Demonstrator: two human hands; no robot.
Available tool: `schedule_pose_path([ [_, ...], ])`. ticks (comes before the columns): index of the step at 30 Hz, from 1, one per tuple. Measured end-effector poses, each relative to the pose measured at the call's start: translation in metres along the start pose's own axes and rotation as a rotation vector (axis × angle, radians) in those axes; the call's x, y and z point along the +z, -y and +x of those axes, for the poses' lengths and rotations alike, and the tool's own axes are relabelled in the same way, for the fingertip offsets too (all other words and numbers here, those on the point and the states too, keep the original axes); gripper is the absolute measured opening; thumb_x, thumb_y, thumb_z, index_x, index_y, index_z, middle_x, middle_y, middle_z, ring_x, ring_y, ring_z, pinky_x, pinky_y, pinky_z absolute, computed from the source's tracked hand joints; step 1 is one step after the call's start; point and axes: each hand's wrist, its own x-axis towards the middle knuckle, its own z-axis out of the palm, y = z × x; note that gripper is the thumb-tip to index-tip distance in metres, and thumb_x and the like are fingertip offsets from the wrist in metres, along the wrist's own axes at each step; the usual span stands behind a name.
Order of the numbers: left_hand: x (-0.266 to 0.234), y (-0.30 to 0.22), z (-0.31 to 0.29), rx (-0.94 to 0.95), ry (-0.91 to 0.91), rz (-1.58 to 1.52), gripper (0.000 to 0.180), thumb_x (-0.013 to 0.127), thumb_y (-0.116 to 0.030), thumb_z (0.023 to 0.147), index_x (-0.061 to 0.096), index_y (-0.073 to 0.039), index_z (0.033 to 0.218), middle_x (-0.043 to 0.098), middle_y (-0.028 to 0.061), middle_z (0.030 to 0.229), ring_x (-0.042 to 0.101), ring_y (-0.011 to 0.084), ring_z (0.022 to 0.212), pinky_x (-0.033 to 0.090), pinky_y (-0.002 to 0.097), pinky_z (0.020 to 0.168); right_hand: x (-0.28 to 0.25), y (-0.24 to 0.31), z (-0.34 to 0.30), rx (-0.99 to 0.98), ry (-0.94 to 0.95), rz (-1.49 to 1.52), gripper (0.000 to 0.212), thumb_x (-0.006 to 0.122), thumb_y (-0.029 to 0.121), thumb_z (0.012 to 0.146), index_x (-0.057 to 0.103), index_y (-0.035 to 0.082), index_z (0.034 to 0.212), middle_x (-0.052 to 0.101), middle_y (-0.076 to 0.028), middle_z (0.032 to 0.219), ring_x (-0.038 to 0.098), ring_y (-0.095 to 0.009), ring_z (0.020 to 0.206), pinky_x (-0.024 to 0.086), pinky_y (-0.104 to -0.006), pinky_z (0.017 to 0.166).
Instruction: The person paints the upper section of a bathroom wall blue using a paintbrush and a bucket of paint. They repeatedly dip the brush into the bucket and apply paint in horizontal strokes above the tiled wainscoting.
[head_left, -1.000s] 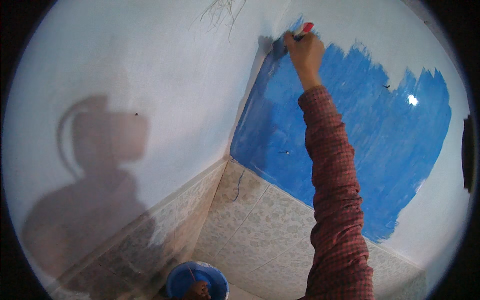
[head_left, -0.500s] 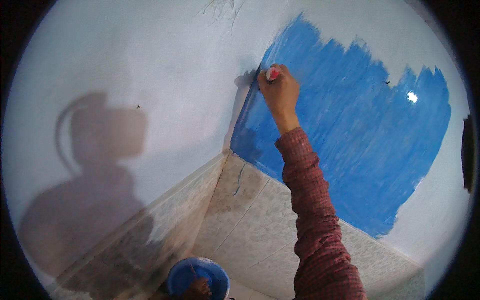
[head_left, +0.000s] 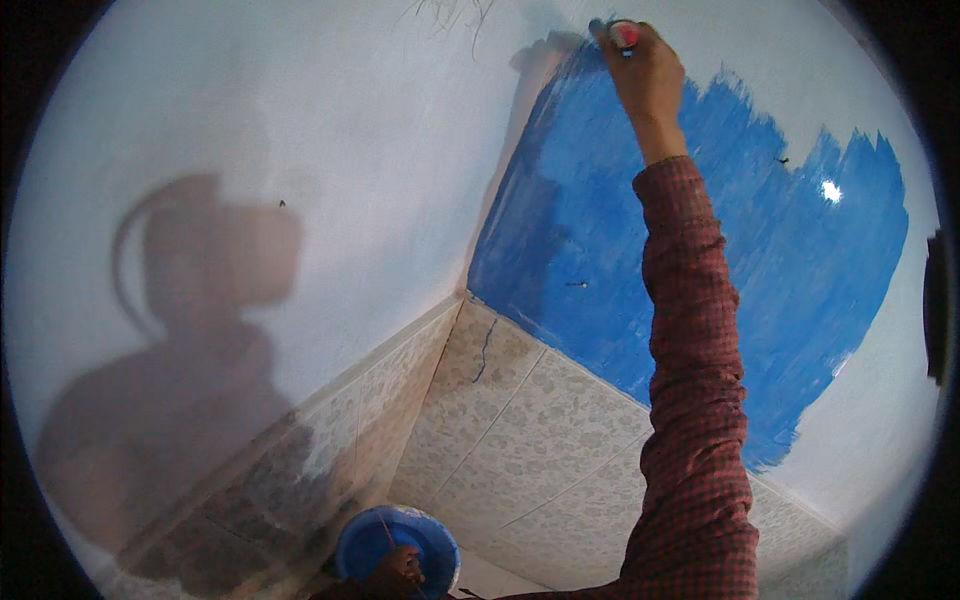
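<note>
My right hand [head_left: 652,88] is up near the upper left edge of a blue painted patch [head_left: 720,270] on the wall. Its fingers are closed around a paintbrush [head_left: 625,37], whose red and white handle end shows; its bristles are mostly hidden by the hand. Low in the view, my left hand [head_left: 402,565] is closed on the thin handle of a bucket [head_left: 350,535], which has blue paint inside. The patch runs along the room's corner, and its upper border is ragged with brush strokes.
A white wall [head_left: 370,180] meets the painted one at the corner, with my shadow on it. Below both walls runs patterned tile [head_left: 520,430], marked by a blue drip [head_left: 485,352]. Small dark nails [head_left: 577,284] stick out of the wall. A dark object [head_left: 935,305] sits at the right edge.
My right hand has moved up and to the right along the corner with the paintbrush, to the top of the blue patch. My left hand stays at the bucket.
</note>
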Motion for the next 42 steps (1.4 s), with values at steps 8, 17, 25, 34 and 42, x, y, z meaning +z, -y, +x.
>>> schedule_pose_path([
  [8, -0.012, -0.002, 0.015, -0.249, -0.014, -0.152, 0.032, 0.046, -0.029, 0.084, 0.037, -0.014, 0.057, 0.033, -0.0002, 0.047, 0.032, 0.0156, 0.040, 0.041, 0.0361, 0.058, -0.010, 0.047, -0.123, -0.216, 0.448, 0.024, 0.027, 0.055, 0.005, 0.069, 0.061, 0.014, 0.094, 0.059, -0.003, 0.094, 0.058, -0.023, 0.085, 0.049, -0.0344, 0.066],
  [17, 0.003, 0.009, -0.008, 0.101, 0.011, 0.127, 0.023, 0.049, -0.027, 0.083, 0.040, -0.013, 0.067, 0.035, -0.0004, 0.055, 0.038, 0.0151, 0.048, 0.041, 0.0335, 0.057, -0.057, 0.112, -0.182, -0.196, 0.837, 0.174, 0.028, 0.057, 0.007, 0.069, 0.058, 0.010, 0.096, 0.057, -0.005, 0.099, 0.057, -0.023, 0.086, 0.048, -0.0331, 0.067],
  [25, -0.006, 0.030, -0.008, 0.268, 0.172, 0.099, 0.024, 0.056, -0.016, 0.082, 0.044, -0.007, 0.101, 0.039, 0.0003, 0.071, 0.042, 0.0112, 0.063, 0.043, 0.0295, 0.061, -0.030, 0.050, -0.093, -0.243, 0.360, -0.025, 0.030, 0.056, 0.004, 0.068, 0.059, 0.013, 0.096, 0.058, -0.004, 0.094, 0.057, -0.024, 0.087, 0.049, -0.0326, 0.068],
  [34, 0.020, 0.008, -0.026, 0.080, -0.010, -0.027, 0.013, 0.048, -0.022, 0.086, 0.042, -0.011, 0.082, 0.034, -0.0025, 0.061, 0.037, 0.0102, 0.053, 0.040, 0.0312, 0.060, -0.052, 0.122, -0.234, -0.220, 0.642, 0.192, 0.025, 0.059, 0.008, 0.067, 0.059, 0.010, 0.092, 0.056, -0.001, 0.090, 0.055, -0.019, 0.083, 0.049, -0.0307, 0.062],
  [42, 0.005, 0.011, -0.014, -0.002, 0.104, -0.201, 0.013, 0.045, -0.020, 0.087, 0.042, -0.009, 0.082, 0.035, -0.0022, 0.059, 0.036, 0.0105, 0.051, 0.040, 0.0318, 0.061, -0.070, 0.153, -0.287, -0.108, 0.729, 0.252, 0.020, 0.056, 0.012, 0.070, 0.058, 0.008, 0.090, 0.054, -0.003, 0.087, 0.054, -0.019, 0.082, 0.047, -0.0311, 0.061],
])
